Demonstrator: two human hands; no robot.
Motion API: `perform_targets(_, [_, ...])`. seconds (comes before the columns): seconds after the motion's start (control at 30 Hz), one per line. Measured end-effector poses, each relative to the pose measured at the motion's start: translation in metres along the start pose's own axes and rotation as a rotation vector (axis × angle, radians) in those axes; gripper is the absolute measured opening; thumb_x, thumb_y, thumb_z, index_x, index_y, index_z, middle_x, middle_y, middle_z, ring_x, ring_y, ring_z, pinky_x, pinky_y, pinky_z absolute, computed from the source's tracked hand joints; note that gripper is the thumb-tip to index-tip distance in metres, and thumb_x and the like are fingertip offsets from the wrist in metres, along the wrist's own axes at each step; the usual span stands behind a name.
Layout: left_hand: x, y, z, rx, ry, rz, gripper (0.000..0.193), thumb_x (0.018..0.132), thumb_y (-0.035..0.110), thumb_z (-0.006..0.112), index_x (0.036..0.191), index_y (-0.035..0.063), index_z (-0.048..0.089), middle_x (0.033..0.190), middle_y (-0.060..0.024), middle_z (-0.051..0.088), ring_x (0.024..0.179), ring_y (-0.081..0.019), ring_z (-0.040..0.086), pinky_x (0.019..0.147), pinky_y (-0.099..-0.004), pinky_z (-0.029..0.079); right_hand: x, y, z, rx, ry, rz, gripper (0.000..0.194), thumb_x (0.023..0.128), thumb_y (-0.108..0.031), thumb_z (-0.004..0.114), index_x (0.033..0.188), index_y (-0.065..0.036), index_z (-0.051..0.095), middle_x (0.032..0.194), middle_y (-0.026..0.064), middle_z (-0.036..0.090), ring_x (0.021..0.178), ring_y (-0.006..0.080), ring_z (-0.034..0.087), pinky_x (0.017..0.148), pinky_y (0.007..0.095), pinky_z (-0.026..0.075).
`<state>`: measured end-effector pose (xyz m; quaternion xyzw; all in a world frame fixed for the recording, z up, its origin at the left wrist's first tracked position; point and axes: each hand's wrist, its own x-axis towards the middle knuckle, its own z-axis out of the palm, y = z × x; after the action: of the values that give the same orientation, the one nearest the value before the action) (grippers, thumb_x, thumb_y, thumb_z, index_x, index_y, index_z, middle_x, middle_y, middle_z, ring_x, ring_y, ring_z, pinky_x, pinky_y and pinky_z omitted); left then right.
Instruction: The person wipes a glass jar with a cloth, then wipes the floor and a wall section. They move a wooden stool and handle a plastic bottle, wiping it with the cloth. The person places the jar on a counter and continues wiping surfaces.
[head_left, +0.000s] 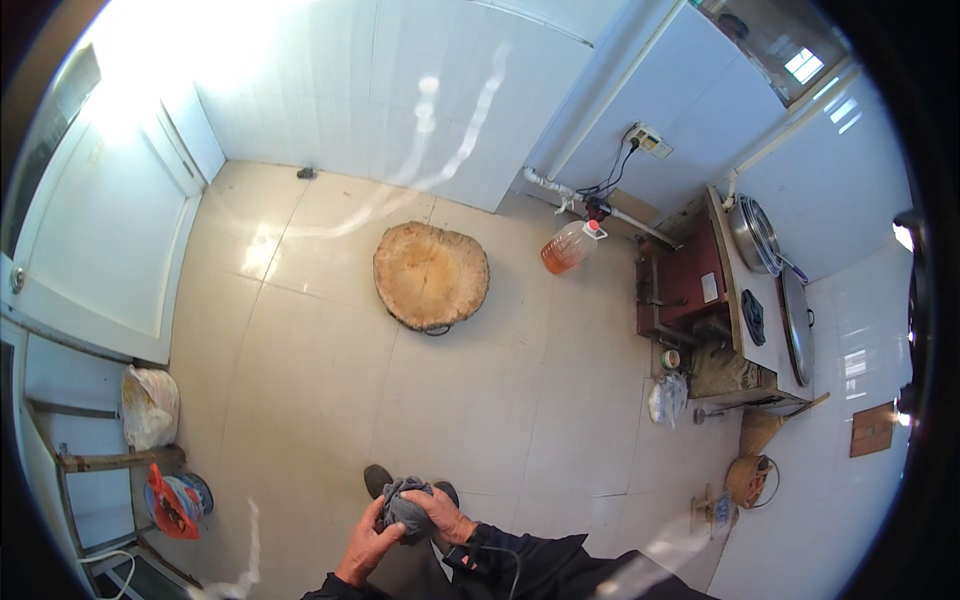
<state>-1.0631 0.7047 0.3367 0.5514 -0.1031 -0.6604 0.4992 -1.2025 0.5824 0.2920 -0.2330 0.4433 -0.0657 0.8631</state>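
Observation:
A bunched grey cloth (406, 510) is gripped between my two hands, low in the head view and above my shoes. My left hand (367, 538) holds its left side, thumb pressed against the lower edge. From the right, my right hand (442, 514) closes over the top of the cloth, and its fingertips are partly hidden by the folds. Farther ahead on the tiled floor (465, 397) lies a thick round slab of tree trunk (430, 274) with bark around its rim and a dark handle at its near edge.
A plastic jug (570, 247) with reddish liquid stands near the wall pipes. To the right are a stove counter (739, 315) with metal basins (754, 232), a broom (772, 427) and a basket (746, 481). Bagged buckets (150, 409) stand left by a wooden frame, near a white door (97, 232).

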Motion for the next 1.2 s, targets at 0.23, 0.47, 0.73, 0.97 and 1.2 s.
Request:
perform_targets(0.23, [0.04,0.056,0.023,0.252,-0.096,0.023,0.094,0.086,0.022,0.079,0.156,-0.0048,0.022,0.146,-0.0169,0.045,0.134,-0.0238,0.047,0.111,-0.0361,0.041,0.001,-0.055,0.009,-0.112,0.135,-0.239,0.031,0.094,-0.024,0.066,0.117,-0.003,0.065,0.108,0.0042,0.068,0.099,0.0137,0.063,0.091,0.0293,0.051])
perform_targets(0.47, [0.094,0.066,0.105,0.44,0.013,0.003,0.071,0.083,0.01,0.066,0.147,-0.0034,0.039,0.124,-0.0124,0.06,0.109,-0.02,0.062,0.094,-0.0328,0.052,-0.014,-0.081,-0.044,0.163,0.196,-0.241,0.051,0.101,-0.035,0.064,0.138,-0.001,0.054,0.131,0.0084,0.059,0.119,0.0164,0.057,0.104,0.031,0.045])
perform_targets(0.73, [0.186,0.081,0.204,0.167,-0.068,-0.18,0.057,0.093,0.011,0.062,0.146,0.0007,0.045,0.133,-0.0096,0.06,0.118,-0.0193,0.06,0.1,-0.0332,0.05,-0.055,-0.167,-0.164,0.041,0.014,-0.439,0.069,0.099,-0.029,0.066,0.152,0.001,0.036,0.144,0.0117,0.05,0.132,0.0199,0.048,0.114,0.0331,0.036])
perform_targets(0.97, [0.257,0.11,0.323,0.015,-0.251,-0.253,0.053,0.094,0.008,0.053,0.147,0.0028,0.045,0.138,-0.0088,0.058,0.128,-0.019,0.055,0.11,-0.0352,0.043,-0.085,-0.238,-0.248,0.332,0.158,-0.652,0.071,0.096,-0.024,0.068,0.152,0.004,0.034,0.14,0.0139,0.052,0.127,0.0213,0.052,0.11,0.0366,0.041])
perform_targets(1.2, [0.299,0.128,0.386,-0.099,-0.372,-0.27,0.053,0.094,0.01,0.054,0.146,0.003,0.046,0.136,-0.0079,0.058,0.126,-0.0187,0.055,0.108,-0.0349,0.043,-0.1,-0.3,-0.283,0.313,0.057,-0.847,0.072,0.099,-0.041,0.059,0.151,0.003,0.033,0.14,0.011,0.053,0.127,0.0221,0.052,0.112,0.0368,0.038])
